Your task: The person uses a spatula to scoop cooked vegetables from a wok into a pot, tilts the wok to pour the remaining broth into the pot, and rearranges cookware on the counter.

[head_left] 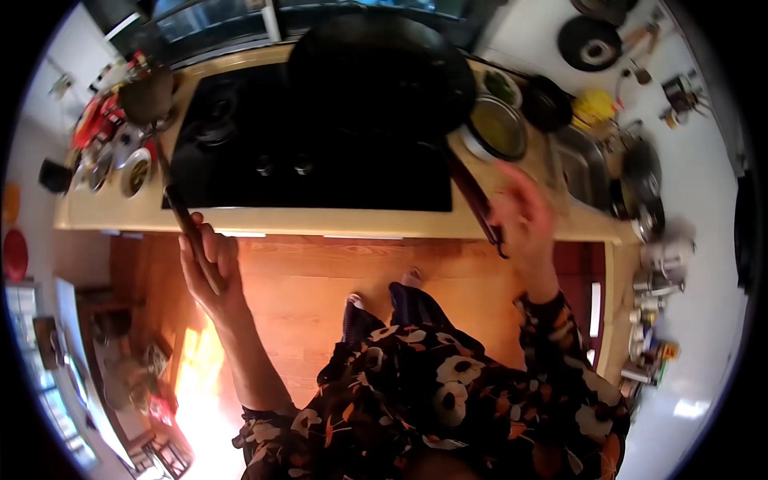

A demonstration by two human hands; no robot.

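Note:
My left hand (212,268) is closed around the wooden handle of a wok spatula (178,200). The spatula points up and away, its broad metal head (148,94) over the left end of the counter. A large dark wok (380,76) sits on the black gas hob (320,188); its inside is too dark to make out. The wok's reddish-brown handle (470,192) reaches toward me on the right. Beside that handle is my right hand (524,216), slightly blurred, fingers apart and holding nothing. Whether a fingertip touches the handle I cannot tell.
Right of the wok stand a pot of yellowish liquid (496,130), a plate of greens (502,86) and a sink (582,168). Pans (590,44) hang on the right wall. A small dish (136,172) and red packets (98,120) are at the left counter end.

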